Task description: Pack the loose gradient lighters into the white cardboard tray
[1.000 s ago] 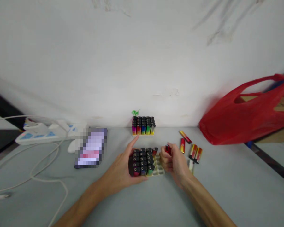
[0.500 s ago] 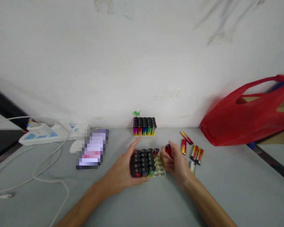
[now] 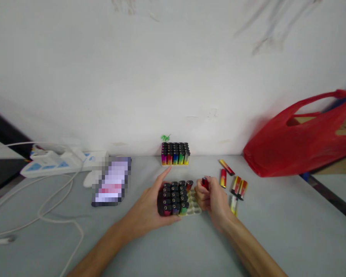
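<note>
My left hand (image 3: 145, 207) is wrapped around the left side of a pale lighter tray (image 3: 194, 208). Black-topped lighters (image 3: 175, 197) stand upright in its left columns, and one red lighter (image 3: 189, 185) leans a little at the back of the fourth column. Bare round sockets show on the right side. Just right of the tray, my right hand (image 3: 215, 198) is closed round a red lighter (image 3: 205, 183), its thumb by the black top. Beyond that hand lie several loose red-and-yellow lighters (image 3: 223, 179) and a paler yellowish one (image 3: 233, 204).
A full block of colourful lighters (image 3: 175, 158) stands against the wall. To the left are a phone (image 3: 112, 181), a white power strip (image 3: 57, 164) and looping white cable (image 3: 72, 220). A red plastic bag (image 3: 294, 142) sits at the right back.
My right thumb has shifted over toward the top of the red lighter, and the fingers have curled tighter. My left hand and the tray stay nearly still; the view has moved slightly.
</note>
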A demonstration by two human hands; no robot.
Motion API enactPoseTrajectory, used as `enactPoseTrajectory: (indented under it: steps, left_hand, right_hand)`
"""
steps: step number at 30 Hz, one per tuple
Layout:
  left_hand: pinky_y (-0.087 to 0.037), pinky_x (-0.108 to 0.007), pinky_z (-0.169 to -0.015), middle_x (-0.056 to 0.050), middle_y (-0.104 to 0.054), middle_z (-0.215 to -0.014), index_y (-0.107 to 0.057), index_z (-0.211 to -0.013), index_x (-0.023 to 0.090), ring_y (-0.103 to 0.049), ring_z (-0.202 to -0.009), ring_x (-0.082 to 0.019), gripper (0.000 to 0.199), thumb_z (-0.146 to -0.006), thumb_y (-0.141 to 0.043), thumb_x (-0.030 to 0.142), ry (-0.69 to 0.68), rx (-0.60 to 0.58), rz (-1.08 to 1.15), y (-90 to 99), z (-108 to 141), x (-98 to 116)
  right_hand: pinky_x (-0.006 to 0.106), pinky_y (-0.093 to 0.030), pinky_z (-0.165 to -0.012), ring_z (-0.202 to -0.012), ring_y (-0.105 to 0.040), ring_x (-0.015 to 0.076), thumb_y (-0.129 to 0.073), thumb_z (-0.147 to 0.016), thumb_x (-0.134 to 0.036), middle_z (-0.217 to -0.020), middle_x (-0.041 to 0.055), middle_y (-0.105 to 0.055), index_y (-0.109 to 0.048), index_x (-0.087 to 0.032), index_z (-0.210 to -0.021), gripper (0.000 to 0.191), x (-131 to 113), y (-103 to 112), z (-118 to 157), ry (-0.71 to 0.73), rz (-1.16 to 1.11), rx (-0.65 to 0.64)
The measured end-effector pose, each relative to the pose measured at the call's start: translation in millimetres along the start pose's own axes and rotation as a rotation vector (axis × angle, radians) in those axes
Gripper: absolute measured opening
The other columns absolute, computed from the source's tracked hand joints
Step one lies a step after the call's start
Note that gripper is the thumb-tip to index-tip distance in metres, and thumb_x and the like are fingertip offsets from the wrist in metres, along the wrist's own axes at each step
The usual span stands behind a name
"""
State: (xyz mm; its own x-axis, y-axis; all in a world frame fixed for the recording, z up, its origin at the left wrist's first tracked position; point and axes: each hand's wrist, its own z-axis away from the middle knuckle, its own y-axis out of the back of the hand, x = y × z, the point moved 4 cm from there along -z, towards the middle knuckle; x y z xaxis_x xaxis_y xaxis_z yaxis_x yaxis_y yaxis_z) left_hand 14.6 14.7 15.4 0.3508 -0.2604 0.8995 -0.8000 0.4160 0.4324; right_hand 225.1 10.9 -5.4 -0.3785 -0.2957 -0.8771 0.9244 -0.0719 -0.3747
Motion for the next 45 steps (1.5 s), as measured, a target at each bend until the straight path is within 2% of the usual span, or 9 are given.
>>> enactPoseTrajectory:
  steps: [4, 7, 12, 15, 17, 22, 27, 36, 45]
  left_hand:
    - [-0.061, -0.041, -0.094, -0.007, -0.075, -0.134, -0.013, -0.178, 0.035, -0.078, -0.108, -0.030, 0.136, -0.075, -0.101, 0.025, -0.004, 0.006, -0.009, 0.5, -0.2, 1.7]
    - [-0.062, -0.040, -0.090, -0.007, -0.075, -0.131, -0.012, -0.178, 0.035, -0.079, -0.103, -0.029, 0.135, -0.076, -0.099, 0.024, -0.016, -0.003, -0.003, 0.0, -0.4, 2.8]
    - [-0.063, -0.041, -0.089, -0.008, -0.076, -0.128, -0.015, -0.177, 0.032, -0.080, -0.101, -0.030, 0.132, -0.076, -0.099, 0.025, -0.021, 0.001, 0.004, -0.8, -0.5, 1.8]
    - [-0.063, -0.042, -0.089, -0.008, -0.076, -0.128, -0.017, -0.176, 0.032, -0.080, -0.101, -0.031, 0.131, -0.075, -0.100, 0.026, -0.022, 0.011, -0.003, -0.6, -0.8, 0.6]
    - [-0.063, -0.042, -0.091, -0.009, -0.076, -0.130, -0.016, -0.176, 0.033, -0.079, -0.104, -0.031, 0.131, -0.076, -0.100, 0.028, -0.025, 0.007, -0.008, -0.6, -1.0, -0.2]
    - [-0.063, -0.042, -0.092, -0.009, -0.074, -0.133, -0.016, -0.176, 0.033, -0.079, -0.107, -0.031, 0.131, -0.076, -0.100, 0.030, -0.034, 0.007, -0.011, -0.2, -0.7, -1.7]
    - [-0.063, -0.044, -0.096, -0.010, -0.073, -0.136, -0.016, -0.177, 0.033, -0.078, -0.111, -0.033, 0.130, -0.077, -0.099, 0.031, -0.024, 0.014, -0.021, 0.3, 0.5, -1.6]
    - [-0.064, -0.043, -0.093, -0.008, -0.074, -0.135, -0.013, -0.177, 0.034, -0.079, -0.107, -0.032, 0.133, -0.076, -0.099, 0.032, -0.020, 0.003, -0.043, 1.3, -0.7, -3.9]
    - [-0.063, -0.043, -0.092, -0.009, -0.073, -0.136, -0.014, -0.177, 0.034, -0.079, -0.107, -0.032, 0.132, -0.076, -0.100, 0.029, -0.010, 0.005, -0.032, 0.3, -1.8, -3.8]
  right_hand:
    - [0.022, -0.006, -0.042, -0.047, -0.008, 0.0074, -0.064, -0.086, -0.079, -0.055, -0.0125, -0.020, -0.039, -0.026, -0.066, 0.062, -0.8, -4.3, 0.5, -0.008, -0.017, -0.006]
    - [0.023, -0.013, -0.042, -0.044, -0.016, 0.0075, -0.064, -0.089, -0.086, -0.056, -0.0117, -0.031, -0.052, -0.025, -0.078, 0.064, -6.3, -6.4, 3.1, 0.089, 0.028, 0.024]
    - [0.025, -0.030, -0.047, -0.048, -0.038, 0.0097, -0.064, -0.103, -0.072, -0.070, -0.0067, -0.054, -0.057, -0.025, -0.093, 0.048, -19.9, -10.5, 11.8, 0.326, 0.157, 0.023]
    - [0.028, -0.046, -0.062, -0.063, -0.057, 0.0145, -0.068, -0.105, -0.061, -0.077, -0.0038, -0.062, -0.064, -0.025, -0.101, 0.037, -27.3, -10.7, 14.2, 0.431, 0.247, 0.014]
    - [0.031, -0.049, -0.075, -0.078, -0.063, 0.0180, -0.074, -0.102, -0.056, -0.084, -0.0011, -0.067, -0.070, -0.024, -0.103, 0.032, -33.2, -7.7, 14.5, 0.494, 0.293, 0.037]
    - [0.034, -0.045, -0.081, -0.087, -0.062, 0.0201, -0.085, -0.095, -0.043, -0.090, 0.0011, -0.069, -0.081, -0.024, -0.094, 0.020, -50.0, -1.4, 15.1, 0.570, 0.512, -0.042]
    - [0.033, -0.044, -0.068, -0.082, -0.064, 0.0192, -0.089, -0.093, -0.035, -0.091, 0.0027, -0.074, -0.086, -0.024, -0.100, 0.013, -58.7, 2.6, 15.9, 0.564, 0.641, -0.176]
    - [0.031, -0.053, -0.071, -0.081, -0.067, 0.0170, -0.094, -0.088, -0.034, -0.101, 0.0033, -0.072, -0.087, -0.026, -0.102, 0.017, -50.8, 2.3, 14.1, 0.514, 0.549, -0.259]
    - [0.033, -0.052, -0.072, -0.080, -0.068, 0.0201, -0.090, -0.093, -0.037, -0.093, 0.0029, -0.072, -0.086, -0.026, -0.100, 0.014, -56.3, 4.8, 15.6, 0.570, 0.629, -0.177]
